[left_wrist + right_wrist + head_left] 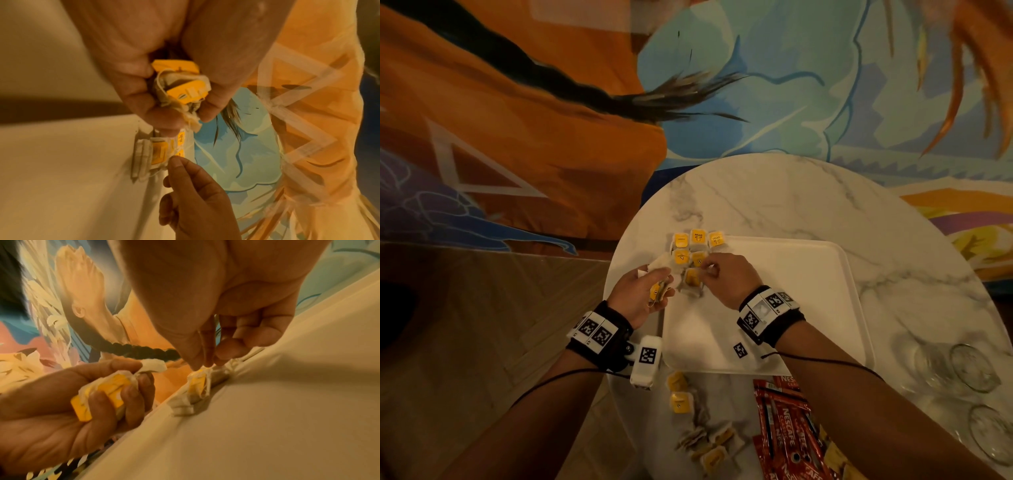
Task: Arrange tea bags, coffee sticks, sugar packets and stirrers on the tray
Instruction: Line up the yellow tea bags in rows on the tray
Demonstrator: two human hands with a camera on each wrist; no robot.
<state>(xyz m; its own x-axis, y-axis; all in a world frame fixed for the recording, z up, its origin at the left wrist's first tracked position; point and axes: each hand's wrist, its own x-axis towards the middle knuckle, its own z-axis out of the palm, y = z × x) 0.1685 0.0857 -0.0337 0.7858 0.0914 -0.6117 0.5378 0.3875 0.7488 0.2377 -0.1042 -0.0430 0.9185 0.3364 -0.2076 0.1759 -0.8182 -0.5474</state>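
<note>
Several tea bags with yellow tags lie in rows at the far left corner of the white tray. My right hand hovers over that corner; its thumb and fingertips pinch the top of the nearest tea bag lying on the tray. Just left of the tray's edge, my left hand grips a bundle of tea bags, fingers curled round it. Loose tea bags and red coffee sticks lie on the table near me.
The tray sits on a round marble table. Clear glasses stand at the table's right edge. A yellow packet lies beside the coffee sticks. A patterned wall rises behind the table.
</note>
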